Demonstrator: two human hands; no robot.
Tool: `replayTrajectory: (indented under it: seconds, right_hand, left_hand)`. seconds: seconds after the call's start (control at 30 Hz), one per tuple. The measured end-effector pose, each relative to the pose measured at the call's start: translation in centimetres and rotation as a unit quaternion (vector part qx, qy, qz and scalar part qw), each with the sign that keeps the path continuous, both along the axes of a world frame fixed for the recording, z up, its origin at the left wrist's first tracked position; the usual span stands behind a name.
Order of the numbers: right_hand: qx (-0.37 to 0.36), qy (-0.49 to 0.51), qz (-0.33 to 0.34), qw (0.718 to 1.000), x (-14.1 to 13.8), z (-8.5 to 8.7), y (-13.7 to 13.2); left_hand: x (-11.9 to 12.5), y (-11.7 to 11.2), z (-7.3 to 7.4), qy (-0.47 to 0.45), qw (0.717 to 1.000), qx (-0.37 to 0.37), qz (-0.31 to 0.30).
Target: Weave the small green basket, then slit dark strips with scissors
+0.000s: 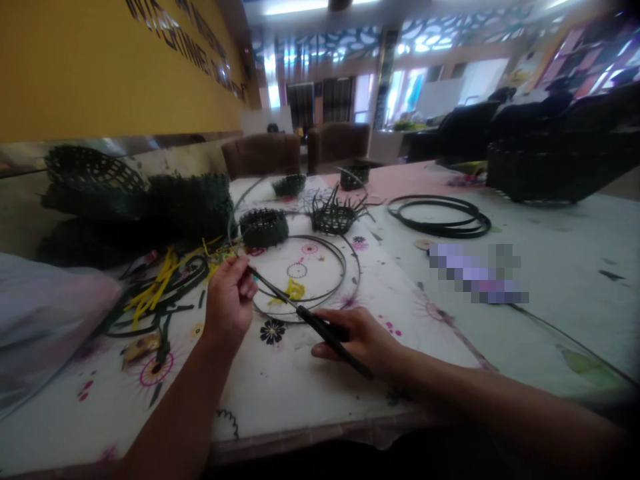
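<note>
My left hand (231, 293) is closed in a pinch on a thin wire strand above the table. Loops of this coiled wire (345, 267) spread over the cloth beyond my hands. My right hand (363, 340) grips a black-handled tool (320, 327), whose slim front end points toward my left fingertips. Whether it is pliers or scissors I cannot tell, nor whether its tip touches the wire. Just past the hands stand a small dark woven basket (264, 228) and an unfinished basket (334, 217) with loose strips sticking up.
Yellow strips (153, 290) and dark strips lie left of my hands, near a white plastic bag (45, 327). Larger dark baskets (190, 207) stand at the back left, another big basket (540, 170) at the right. A dark coil (440, 217) and a purple packet (470, 273) lie on the right.
</note>
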State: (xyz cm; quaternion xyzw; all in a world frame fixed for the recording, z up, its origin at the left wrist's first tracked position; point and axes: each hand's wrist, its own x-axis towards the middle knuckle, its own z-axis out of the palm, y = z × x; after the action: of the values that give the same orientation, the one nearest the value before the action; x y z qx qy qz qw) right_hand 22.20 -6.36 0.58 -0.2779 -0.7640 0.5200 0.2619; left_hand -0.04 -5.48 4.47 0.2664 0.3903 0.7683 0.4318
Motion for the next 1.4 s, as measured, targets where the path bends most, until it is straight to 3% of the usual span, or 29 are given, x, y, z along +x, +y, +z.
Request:
replayTrajectory:
  seconds: [0.13, 0.33, 0.77, 1.07, 1.4]
  right_hand:
    - [-0.004, -0.004, -0.004, 1.0, -0.1, -0.6, 0.1]
    - [0.028, -0.002, -0.016, 0.999, -0.2, -1.3, 0.1]
    - [0.013, -0.006, -0.012, 1.0, 0.0, -0.5, -0.2]
    - [0.019, -0.019, -0.008, 1.0, -0.2, -0.8, -0.1]
    - [0.03, 0.001, -0.027, 0.999, -0.3, -1.1, 0.0]
  left_hand:
    - [-0.7, 0.3, 0.2, -0.011, 1.0, 0.014, -0.006]
    - [0.8, -0.2, -0.1, 0.022, 1.0, 0.003, 0.0]
    - [1.2, -0.4, -0.4, 0.044, 0.999, 0.001, 0.025]
    - [-0.8, 0.4, 0.1, 0.001, 1.0, 0.018, 0.01]
    - [1.1, -0.5, -0.3, 0.037, 0.999, 0.01, 0.023]
